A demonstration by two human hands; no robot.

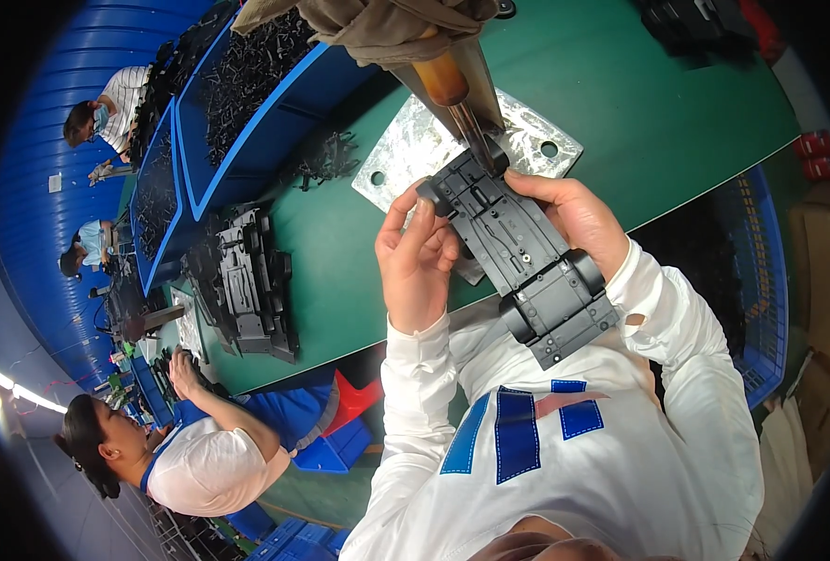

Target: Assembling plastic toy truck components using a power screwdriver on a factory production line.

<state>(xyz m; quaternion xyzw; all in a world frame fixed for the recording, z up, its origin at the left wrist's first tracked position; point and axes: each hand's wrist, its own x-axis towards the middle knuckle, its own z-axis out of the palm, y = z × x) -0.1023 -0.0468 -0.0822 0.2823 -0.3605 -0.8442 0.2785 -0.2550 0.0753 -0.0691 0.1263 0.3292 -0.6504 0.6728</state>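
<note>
Both my hands hold a black plastic toy-car chassis (513, 234), tilted in front of me with its far end above a silvery metal plate (538, 126). My left hand (417, 257) pinches the far left corner, next to a rounded wheel housing. At the right edge, my right hand (579, 220) grips with its thumb near the far end; its other fingers are mostly hidden under the part. An amber-handled iron (443, 82) with a metal shaft points down at the chassis's far right corner. I cannot tell whether its tip touches.
Brown cloth (378, 28) wraps the iron's mount. Stacked black chassis (251, 280) lie left on the green table (621, 84), near loose small black parts (326, 159). Blue bins (289, 98) hold more parts. A blue crate (768, 252) stands right. A co-worker (214, 458) sits at left.
</note>
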